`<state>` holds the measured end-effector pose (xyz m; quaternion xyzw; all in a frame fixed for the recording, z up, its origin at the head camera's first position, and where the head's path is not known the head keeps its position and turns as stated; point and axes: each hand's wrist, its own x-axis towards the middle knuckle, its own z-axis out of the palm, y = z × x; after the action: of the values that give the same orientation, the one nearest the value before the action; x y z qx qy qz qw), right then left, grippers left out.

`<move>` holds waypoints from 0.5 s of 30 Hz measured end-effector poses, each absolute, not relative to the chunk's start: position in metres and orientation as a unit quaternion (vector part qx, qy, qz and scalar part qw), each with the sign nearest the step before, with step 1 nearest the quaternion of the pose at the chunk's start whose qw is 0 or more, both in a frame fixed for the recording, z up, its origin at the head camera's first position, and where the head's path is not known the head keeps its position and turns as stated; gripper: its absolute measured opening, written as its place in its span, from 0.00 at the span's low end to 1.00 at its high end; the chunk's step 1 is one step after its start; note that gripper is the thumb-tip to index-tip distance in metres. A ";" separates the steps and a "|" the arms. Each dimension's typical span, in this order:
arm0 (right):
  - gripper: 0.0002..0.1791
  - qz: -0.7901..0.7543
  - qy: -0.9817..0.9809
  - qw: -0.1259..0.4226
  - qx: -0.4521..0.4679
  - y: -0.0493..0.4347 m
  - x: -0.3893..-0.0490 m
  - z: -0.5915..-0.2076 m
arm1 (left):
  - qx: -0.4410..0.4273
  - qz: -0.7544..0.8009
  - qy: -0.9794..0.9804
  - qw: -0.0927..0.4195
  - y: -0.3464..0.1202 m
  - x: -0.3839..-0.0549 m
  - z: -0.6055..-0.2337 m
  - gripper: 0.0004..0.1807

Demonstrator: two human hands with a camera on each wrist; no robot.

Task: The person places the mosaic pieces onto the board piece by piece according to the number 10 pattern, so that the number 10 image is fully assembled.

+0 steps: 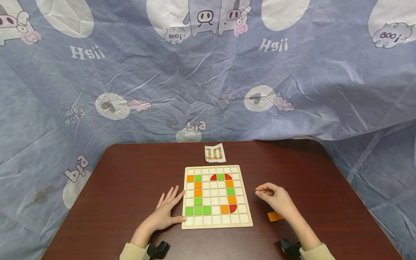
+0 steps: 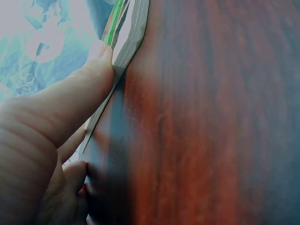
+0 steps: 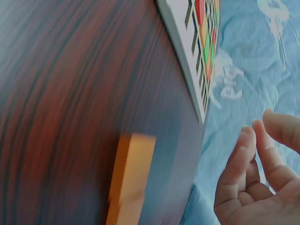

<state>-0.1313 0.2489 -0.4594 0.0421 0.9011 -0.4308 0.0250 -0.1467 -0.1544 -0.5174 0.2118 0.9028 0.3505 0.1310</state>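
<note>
A square wooden grid board (image 1: 216, 219) lies on the table, with green, orange and red tiles in some of its cells. My left hand (image 1: 164, 213) rests at the board's left edge, fingers spread, its thumb touching the lower left side. In the left wrist view the thumb (image 2: 89, 79) presses against the board's rim. My right hand (image 1: 278, 200) hovers right of the board with loosely bent fingers. Nothing shows between its thumb and fingertips in the right wrist view. Orange tiles (image 1: 273, 216) lie beneath that hand, partly hidden by it.
A small paper card (image 1: 215, 153) printed with a coloured grid pattern lies behind the board. The dark wooden table (image 1: 139, 169) ends at a blue patterned cloth (image 1: 182, 86) hanging behind it.
</note>
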 end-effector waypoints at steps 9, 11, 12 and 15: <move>0.20 -0.421 0.903 0.048 0.070 0.306 -0.114 -0.459 | 0.210 0.349 0.903 0.137 -0.155 -0.147 -0.517 0.51; 0.20 -0.412 0.907 0.055 0.071 0.315 -0.110 -0.461 | 0.211 0.350 0.902 0.137 -0.154 -0.147 -0.517 0.52; 0.20 -0.406 0.909 0.057 0.071 0.318 -0.108 -0.462 | 0.211 0.352 0.902 0.136 -0.154 -0.147 -0.516 0.52; 0.19 -0.386 0.918 0.056 0.067 0.325 -0.102 -0.467 | 0.214 0.353 0.901 0.137 -0.154 -0.147 -0.516 0.52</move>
<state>-0.1023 0.3255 -0.4672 0.0674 0.9184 -0.3858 0.0560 -0.1470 -0.1544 -0.5159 0.2137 0.9006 0.3529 0.1369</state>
